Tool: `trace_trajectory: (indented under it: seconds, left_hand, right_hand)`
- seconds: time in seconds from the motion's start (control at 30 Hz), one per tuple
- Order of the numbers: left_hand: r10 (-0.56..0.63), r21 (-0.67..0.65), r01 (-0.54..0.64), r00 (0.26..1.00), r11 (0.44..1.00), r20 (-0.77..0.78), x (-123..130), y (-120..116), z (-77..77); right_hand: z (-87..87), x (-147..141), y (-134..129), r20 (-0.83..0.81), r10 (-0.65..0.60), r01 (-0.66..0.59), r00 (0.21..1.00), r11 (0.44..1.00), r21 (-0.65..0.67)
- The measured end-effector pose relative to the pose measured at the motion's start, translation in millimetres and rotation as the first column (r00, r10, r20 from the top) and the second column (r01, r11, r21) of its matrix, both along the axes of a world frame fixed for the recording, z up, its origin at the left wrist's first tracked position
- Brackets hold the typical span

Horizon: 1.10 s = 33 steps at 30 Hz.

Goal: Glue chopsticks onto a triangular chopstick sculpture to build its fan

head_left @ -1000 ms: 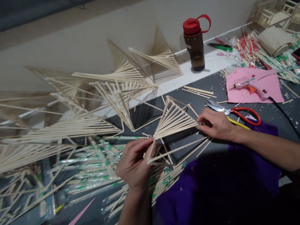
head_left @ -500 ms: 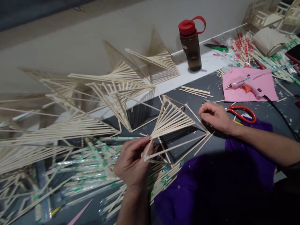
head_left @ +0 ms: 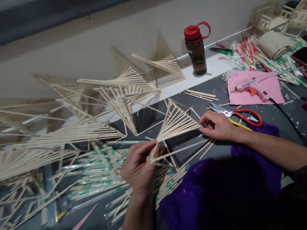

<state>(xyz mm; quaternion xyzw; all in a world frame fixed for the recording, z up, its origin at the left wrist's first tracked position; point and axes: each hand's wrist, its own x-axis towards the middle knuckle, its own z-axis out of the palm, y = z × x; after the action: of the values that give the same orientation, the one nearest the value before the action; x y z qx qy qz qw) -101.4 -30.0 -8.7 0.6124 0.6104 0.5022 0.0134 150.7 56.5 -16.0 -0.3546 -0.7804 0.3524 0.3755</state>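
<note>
My left hand (head_left: 139,163) pinches the near left corner of a small frame of wooden sticks (head_left: 178,124), whose sticks fan out in a twisted row. At the right end of that row, the closed thumb and fingers of my right hand (head_left: 217,125) grip the stick ends. The frame's long lower bars run toward the right, partly behind my right hand. Just behind this hand lie scissors (head_left: 226,111) with one red and one yellow handle. Several larger stick structures (head_left: 127,110) stand beyond and left of the frame.
A dark bottle (head_left: 196,54) with a red lid stands by the wall. The glue gun (head_left: 254,89) rests on a pink sheet (head_left: 271,81). Wrapped chopsticks (head_left: 96,175) lie at the left, loose sticks (head_left: 201,94) beyond the frame. Purple cloth (head_left: 192,182) lies close in front.
My right hand has moved left and closed on the right end of the stick row. The scissors' blades now show. My left hand keeps its hold.
</note>
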Motion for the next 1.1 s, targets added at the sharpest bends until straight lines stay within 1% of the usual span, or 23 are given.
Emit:
trace_trajectory:
  seconds: [0.13,0.3,0.5,0.63,0.73,0.9,1.03,1.1]
  left_hand:
    - [0.009,-0.014,-0.009,1.0,1.0,0.019,3,0,1.8]
    - [0.03,-0.056,-0.027,0.998,0.998,0.048,5,-2,3.5]
    - [0.007,-0.065,-0.002,0.997,0.998,0.075,3,-3,2.1]
    - [-0.009,-0.047,0.012,0.998,0.999,0.069,2,-3,0.6]
    - [-0.007,-0.047,0.01,0.997,0.999,0.073,2,-4,0.7]
    - [0.016,-0.072,-0.011,0.997,0.997,0.07,4,-4,2.3]
    - [0.014,-0.074,-0.009,0.998,0.997,0.064,2,-2,0.0]
    - [0.02,-0.108,-0.009,0.995,0.994,0.099,-1,-5,-0.9]
  right_hand:
    - [-2.5,0,0,0.01,0.007,-0.007,1.0,1.0,0.012]
    - [-7.3,-1,2,0.014,0.034,-0.035,0.999,0.99,0.14]
    - [-10.7,0,2,0.081,0.036,-0.052,0.996,0.975,0.214]
    - [-12.9,1,2,0.069,0.031,-0.049,0.997,0.959,0.28]
    - [-13.4,1,3,0.078,0.036,-0.057,0.996,0.957,0.284]
    - [-13.7,1,3,0.121,0.043,-0.071,0.992,0.968,0.24]
    - [-14.4,1,3,0.116,0.041,-0.069,0.992,0.964,0.255]
    - [-14.4,1,4,0.109,0.049,-0.077,0.993,0.962,0.263]
